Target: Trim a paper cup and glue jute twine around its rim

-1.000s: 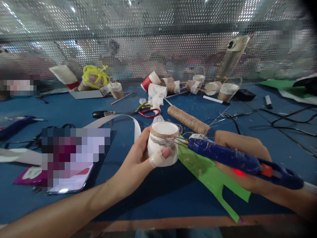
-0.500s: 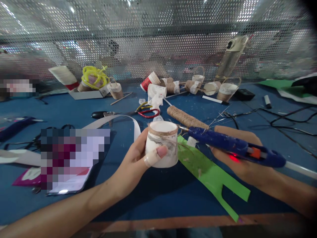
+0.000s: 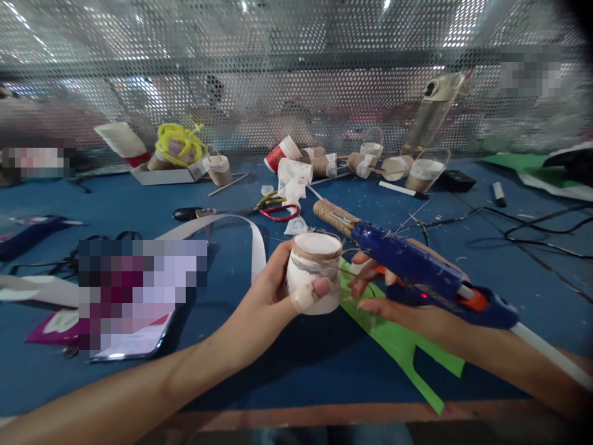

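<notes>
My left hand point(image 3: 282, 295) is wrapped round a small white cup point(image 3: 315, 275) that has jute twine wound about its rim; the thumb, with a plaster on it, presses the cup's front. My right hand point(image 3: 393, 303) grips a blue hot glue gun point(image 3: 417, 267) with a red light and a white glue stick out the back. Its nozzle points up and left, just above the cup's right rim. The right fingertips reach toward the twine at the cup's side. A spool of jute twine point(image 3: 331, 214) lies on the blue table point(image 3: 296, 364) behind the cup.
A green paper cut-out point(image 3: 403, 346) lies under my right hand. Scissors point(image 3: 273, 209), a white paper strip point(image 3: 250, 238), several twine-wrapped cups point(image 3: 417, 173) and a red cup point(image 3: 280, 151) sit further back. Black cables point(image 3: 532, 228) run at right. A perforated metal screen point(image 3: 296, 74) closes off the far side.
The glue gun has lifted and tilted, its nozzle moving from the cup's side to above its rim. My right fingers have stretched toward the cup. The cup shifted slightly right.
</notes>
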A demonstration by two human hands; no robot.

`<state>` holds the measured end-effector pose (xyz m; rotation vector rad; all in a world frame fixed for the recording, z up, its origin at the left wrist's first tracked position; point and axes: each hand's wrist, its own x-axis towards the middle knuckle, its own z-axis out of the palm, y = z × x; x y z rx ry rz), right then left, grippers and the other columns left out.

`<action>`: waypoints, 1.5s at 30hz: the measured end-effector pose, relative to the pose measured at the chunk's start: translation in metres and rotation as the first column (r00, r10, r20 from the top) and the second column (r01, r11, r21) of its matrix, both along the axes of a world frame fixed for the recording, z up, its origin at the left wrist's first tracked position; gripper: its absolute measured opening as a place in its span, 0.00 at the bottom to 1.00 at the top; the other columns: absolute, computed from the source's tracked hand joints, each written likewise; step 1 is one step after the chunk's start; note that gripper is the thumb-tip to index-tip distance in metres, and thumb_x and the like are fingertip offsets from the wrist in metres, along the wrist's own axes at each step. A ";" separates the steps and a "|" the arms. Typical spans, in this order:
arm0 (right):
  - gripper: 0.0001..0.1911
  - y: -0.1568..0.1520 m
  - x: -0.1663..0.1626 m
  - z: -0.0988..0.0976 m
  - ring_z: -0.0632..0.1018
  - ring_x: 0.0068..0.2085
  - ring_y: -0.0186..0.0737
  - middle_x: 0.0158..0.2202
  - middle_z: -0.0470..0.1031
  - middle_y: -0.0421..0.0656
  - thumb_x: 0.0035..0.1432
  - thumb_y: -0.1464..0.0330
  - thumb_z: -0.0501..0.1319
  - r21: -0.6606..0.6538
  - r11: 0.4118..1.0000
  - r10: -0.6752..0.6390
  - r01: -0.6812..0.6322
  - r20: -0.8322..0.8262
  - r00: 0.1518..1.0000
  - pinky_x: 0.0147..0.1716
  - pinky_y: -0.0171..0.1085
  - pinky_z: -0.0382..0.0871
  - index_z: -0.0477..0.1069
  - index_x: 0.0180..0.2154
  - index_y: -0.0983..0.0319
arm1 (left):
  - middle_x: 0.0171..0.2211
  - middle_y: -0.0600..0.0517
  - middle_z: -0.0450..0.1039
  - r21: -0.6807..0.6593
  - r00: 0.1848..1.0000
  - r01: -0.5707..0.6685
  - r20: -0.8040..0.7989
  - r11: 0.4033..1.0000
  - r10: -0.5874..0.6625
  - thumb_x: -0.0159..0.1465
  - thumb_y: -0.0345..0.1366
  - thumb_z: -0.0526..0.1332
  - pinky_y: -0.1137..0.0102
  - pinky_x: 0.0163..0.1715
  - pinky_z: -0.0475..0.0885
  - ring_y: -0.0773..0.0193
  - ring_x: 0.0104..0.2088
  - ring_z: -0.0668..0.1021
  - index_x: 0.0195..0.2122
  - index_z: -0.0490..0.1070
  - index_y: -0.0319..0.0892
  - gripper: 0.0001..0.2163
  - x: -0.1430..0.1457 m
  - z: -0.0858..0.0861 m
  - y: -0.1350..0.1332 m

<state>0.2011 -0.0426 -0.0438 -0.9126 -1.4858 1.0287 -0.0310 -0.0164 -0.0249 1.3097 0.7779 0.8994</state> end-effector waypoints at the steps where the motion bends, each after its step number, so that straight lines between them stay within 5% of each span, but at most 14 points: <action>1: 0.27 -0.001 -0.001 -0.001 0.85 0.35 0.39 0.37 0.83 0.33 0.47 0.74 0.76 -0.002 1.000 -0.030 0.030 -0.004 1.000 0.37 0.35 0.82 0.72 0.46 0.48 | 0.52 0.52 0.76 -0.002 1.000 -0.007 -0.013 1.000 0.007 0.66 0.42 0.69 0.71 0.50 0.74 0.57 0.53 0.76 0.57 0.70 0.49 0.19 0.001 0.000 0.000; 10: 0.13 -0.004 -0.002 0.013 0.85 0.34 0.45 0.34 0.83 0.34 0.53 0.69 0.73 0.195 0.956 -0.257 0.220 0.193 0.947 0.36 0.43 0.84 0.73 0.35 0.49 | 0.52 0.51 0.76 0.031 0.998 -0.008 -0.058 0.999 0.010 0.66 0.41 0.69 0.69 0.52 0.74 0.56 0.53 0.76 0.56 0.68 0.47 0.19 0.003 0.002 0.001; 17: 0.13 -0.001 0.001 0.013 0.83 0.35 0.41 0.36 0.82 0.35 0.56 0.71 0.72 0.171 0.965 -0.230 0.199 0.186 0.955 0.29 0.38 0.79 0.74 0.38 0.49 | 0.48 0.50 0.76 0.084 0.993 -0.055 -0.096 0.995 0.063 0.64 0.42 0.69 0.67 0.48 0.76 0.54 0.49 0.78 0.54 0.69 0.46 0.19 0.003 0.000 0.003; 23: 0.12 -0.002 0.003 0.019 0.83 0.36 0.40 0.35 0.82 0.33 0.55 0.71 0.73 0.198 0.967 -0.201 0.157 0.222 0.954 0.37 0.39 0.80 0.73 0.36 0.49 | 0.49 0.51 0.76 0.082 0.994 -0.036 -0.096 0.996 0.044 0.65 0.43 0.69 0.69 0.47 0.76 0.55 0.50 0.78 0.55 0.69 0.47 0.19 0.002 -0.001 0.003; 38: 0.15 0.006 0.004 0.028 0.74 0.24 0.29 0.32 0.77 0.36 0.54 0.62 0.73 -0.084 0.983 -0.148 0.161 0.138 0.979 0.26 0.32 0.76 0.68 0.28 0.58 | 0.49 0.52 0.79 -0.012 0.998 0.028 -0.051 1.000 -0.029 0.64 0.42 0.70 0.69 0.49 0.74 0.55 0.50 0.78 0.53 0.72 0.49 0.18 0.001 -0.001 0.005; 45: 0.16 0.011 0.004 0.028 0.79 0.28 0.31 0.30 0.76 0.34 0.57 0.60 0.71 -0.168 0.984 -0.047 0.065 0.111 0.993 0.35 0.34 0.78 0.66 0.27 0.58 | 0.51 0.50 0.79 -0.103 0.999 0.043 -0.007 0.994 -0.044 0.64 0.41 0.70 0.64 0.50 0.72 0.51 0.53 0.78 0.56 0.72 0.49 0.20 -0.001 -0.008 0.005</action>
